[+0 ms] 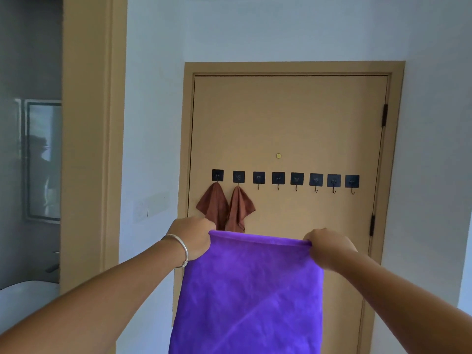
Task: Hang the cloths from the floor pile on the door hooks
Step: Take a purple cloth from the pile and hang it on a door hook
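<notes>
Tan door ahead, row of black hooks across it, two brown cloths hanging at left. Purple cloth, plush, diagonally creased, stretched below the hooks; left hand and right hand fingers clamped on its top corners.

Purple cloth: held spread flat by its top corners, hanging straight down in front of the door, lower edge out of frame.
Brown cloths: two, draped on the two leftmost hooks.
Door hooks: eight black square-backed hooks in one row; six bare.
</notes>
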A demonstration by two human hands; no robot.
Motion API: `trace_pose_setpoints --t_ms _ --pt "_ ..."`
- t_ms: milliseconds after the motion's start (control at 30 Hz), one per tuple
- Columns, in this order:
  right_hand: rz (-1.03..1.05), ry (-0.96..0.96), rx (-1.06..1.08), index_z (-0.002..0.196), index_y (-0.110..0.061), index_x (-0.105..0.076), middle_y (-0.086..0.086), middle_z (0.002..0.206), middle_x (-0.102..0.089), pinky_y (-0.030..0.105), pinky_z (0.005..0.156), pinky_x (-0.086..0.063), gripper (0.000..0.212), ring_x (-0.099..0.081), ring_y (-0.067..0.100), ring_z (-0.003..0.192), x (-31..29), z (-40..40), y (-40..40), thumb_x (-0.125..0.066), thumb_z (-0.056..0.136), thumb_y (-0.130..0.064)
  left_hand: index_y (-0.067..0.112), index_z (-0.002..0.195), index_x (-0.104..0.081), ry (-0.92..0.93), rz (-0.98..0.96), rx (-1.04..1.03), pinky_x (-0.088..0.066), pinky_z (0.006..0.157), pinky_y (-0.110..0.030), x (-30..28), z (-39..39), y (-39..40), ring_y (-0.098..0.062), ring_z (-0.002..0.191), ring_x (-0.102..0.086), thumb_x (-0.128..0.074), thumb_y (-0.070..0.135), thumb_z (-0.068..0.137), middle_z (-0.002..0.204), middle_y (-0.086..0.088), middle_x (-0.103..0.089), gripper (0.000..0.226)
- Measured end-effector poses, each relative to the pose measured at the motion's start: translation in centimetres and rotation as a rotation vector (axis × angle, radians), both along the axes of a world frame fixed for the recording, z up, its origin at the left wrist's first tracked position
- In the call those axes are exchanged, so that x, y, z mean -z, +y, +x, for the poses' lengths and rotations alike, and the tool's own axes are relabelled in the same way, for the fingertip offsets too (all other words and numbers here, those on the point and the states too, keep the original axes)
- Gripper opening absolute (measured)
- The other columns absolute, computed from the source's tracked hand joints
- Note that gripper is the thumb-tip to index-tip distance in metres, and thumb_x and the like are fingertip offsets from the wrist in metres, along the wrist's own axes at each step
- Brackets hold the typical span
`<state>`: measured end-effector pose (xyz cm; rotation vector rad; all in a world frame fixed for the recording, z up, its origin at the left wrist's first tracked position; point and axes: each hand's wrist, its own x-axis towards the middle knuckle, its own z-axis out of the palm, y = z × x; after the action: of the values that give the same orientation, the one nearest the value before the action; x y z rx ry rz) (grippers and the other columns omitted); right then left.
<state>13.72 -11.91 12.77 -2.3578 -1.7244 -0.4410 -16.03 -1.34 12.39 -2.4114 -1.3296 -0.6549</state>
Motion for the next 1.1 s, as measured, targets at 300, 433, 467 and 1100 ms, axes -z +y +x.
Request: trace_pose_setpoints --t_ms 300,433,467,1100 --pt "0.0 0.107 -0.009 0.085 -0.024 -0.067 -0.002 0.081 -0.063 0.025 0.053 -0.041 0.044 -0.06 0.021 0.078 0.4 0.0 8.7 -0.033 0.066 -0.002 0.024 0.066 -0.051 -0.2 -0.211 0.097 -0.035 0.053 -0.023 0.9 1.1 10.5 -0.018 0.064 -0.055 -0.038 0.01 0.091 0.068 -0.001 -0.057 0.031" --pt "0.026 0.124 -0.027 0.081 -0.021 -0.066 0.0 0.083 -0.064 0.03 0.06 -0.047 0.043 -0.061 0.022 0.078 0.5 1.3 12.5 -0.032 0.066 -0.001 0.024 0.064 -0.049 -0.233 -0.215 0.116 -0.033 0.052 -0.021 1.1 2.4 14.9 -0.015 0.06 -0.052 -0.039 0.01 0.092 0.064 0.0 -0.054 0.032" --pt "0.028 0.122 -0.028 0.081 -0.021 -0.067 0.0 0.083 -0.065 0.03 0.06 -0.048 0.043 -0.061 0.022 0.079 0.5 1.7 13.6 -0.032 0.067 -0.001 0.023 0.064 -0.05 -0.243 -0.216 0.119 -0.033 0.051 -0.021 1.1 2.9 15.9 -0.015 0.059 -0.052 -0.039 0.009 0.091 0.063 0.0 -0.053 0.032" --pt "0.121 0.359 -0.373 0.084 -0.025 -0.071 -0.006 0.086 -0.069 0.033 0.075 -0.053 0.056 -0.062 0.017 0.085 -0.4 16.8 37.3 -0.029 0.068 0.009 0.024 0.057 -0.053 -0.246 -0.082 0.024 -0.033 0.046 -0.022 0.0 16.3 36.7 -0.009 0.049 -0.051 -0.045 0.072 0.082 0.052 0.007 -0.054 0.054"
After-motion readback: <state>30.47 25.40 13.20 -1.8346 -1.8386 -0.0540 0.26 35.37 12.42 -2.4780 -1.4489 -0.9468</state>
